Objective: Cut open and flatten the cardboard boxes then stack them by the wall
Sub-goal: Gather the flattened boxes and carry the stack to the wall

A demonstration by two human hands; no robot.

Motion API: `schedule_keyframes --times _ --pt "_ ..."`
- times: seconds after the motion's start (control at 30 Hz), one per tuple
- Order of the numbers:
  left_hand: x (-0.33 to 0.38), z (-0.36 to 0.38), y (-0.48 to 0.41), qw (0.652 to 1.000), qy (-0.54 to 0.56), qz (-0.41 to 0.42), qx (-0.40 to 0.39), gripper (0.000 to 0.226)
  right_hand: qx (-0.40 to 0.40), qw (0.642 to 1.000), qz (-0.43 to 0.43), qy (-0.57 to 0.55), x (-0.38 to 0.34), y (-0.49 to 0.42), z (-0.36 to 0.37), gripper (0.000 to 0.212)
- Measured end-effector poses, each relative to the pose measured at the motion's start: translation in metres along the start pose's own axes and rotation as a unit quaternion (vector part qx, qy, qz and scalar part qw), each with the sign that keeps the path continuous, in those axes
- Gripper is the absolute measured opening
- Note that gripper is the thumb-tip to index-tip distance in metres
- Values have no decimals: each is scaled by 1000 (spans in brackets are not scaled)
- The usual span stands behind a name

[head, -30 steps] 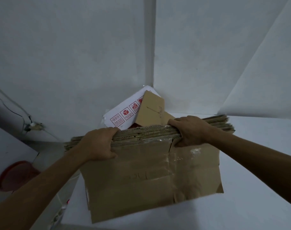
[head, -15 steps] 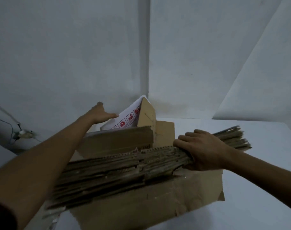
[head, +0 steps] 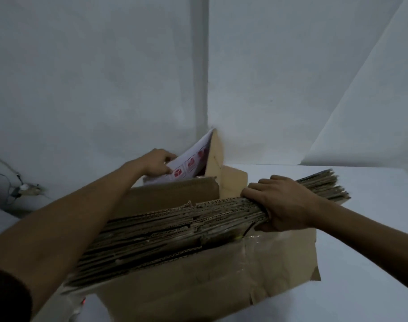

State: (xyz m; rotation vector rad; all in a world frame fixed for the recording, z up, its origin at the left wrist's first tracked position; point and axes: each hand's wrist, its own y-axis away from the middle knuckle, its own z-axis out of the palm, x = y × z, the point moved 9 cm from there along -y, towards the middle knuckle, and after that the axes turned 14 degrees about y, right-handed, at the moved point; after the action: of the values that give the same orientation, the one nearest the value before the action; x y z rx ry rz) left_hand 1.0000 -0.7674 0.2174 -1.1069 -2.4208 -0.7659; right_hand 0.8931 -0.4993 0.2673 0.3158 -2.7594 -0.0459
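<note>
Cardboard sheets (head: 175,231), flattened and bundled together on edge, run from the lower left of the view up toward the right, with their corrugated edges facing up. The nearest sheet (head: 210,282) hangs broadside to the camera and shows strips of clear tape and a torn lower corner. The right hand (head: 284,205) clamps the bundle near its right end: the fingers (head: 256,191) curl over the top edges and the thumb presses in from the near side. The left arm reaches over the bundle to the corner where two pale walls (head: 105,77) meet. There the left hand (head: 156,162) holds the upper edge of a white carton sheet (head: 191,162) printed with red handling symbols, thumb on the printed face and fingers bent over the edge. That sheet leans toward the corner, touching a brown flap (head: 215,154) that stands upright against it. Just in front of them a brown box panel (head: 175,196) stands between the white sheet and the bundle. A white surface (head: 372,240) lies under and to the right of everything. Far left, a cable with a small plug (head: 24,188) runs along the wall.
</note>
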Motion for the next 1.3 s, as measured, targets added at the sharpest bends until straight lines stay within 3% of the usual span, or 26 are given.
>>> schedule_keyframes --times 0.13,0.33,0.5,0.57,0.77,0.97,1.1,1.23,1.3 --pt "46 -25 25 993 29 109 32 45 13 1000 1 -7 1 3 -2 67" --pt "74 -2 44 989 40 138 -27 39 11 999 24 -22 3 10 -9 70" --pt "112 24 41 983 55 176 -26 35 -6 999 22 -29 4 5 -5 78" --pt "119 24 40 981 59 182 -24 35 -17 999 28 -23 5 5 -2 85" --pt "127 42 50 975 124 169 -67 31 -3 998 57 40 8 0 -7 79" --pt "132 56 61 968 183 137 -102 30 -43 997 48 34 14 -12 3 91" --pt "111 38 82 969 193 99 -117 49 -60 997 50 -1 15 -11 10 86" --pt "25 16 123 991 81 2 -108 105 -55 997 50 -23 17 -10 15 80" --pt "-13 18 146 991 53 -46 -110 106 -51 998 42 -23 17 -13 18 80"
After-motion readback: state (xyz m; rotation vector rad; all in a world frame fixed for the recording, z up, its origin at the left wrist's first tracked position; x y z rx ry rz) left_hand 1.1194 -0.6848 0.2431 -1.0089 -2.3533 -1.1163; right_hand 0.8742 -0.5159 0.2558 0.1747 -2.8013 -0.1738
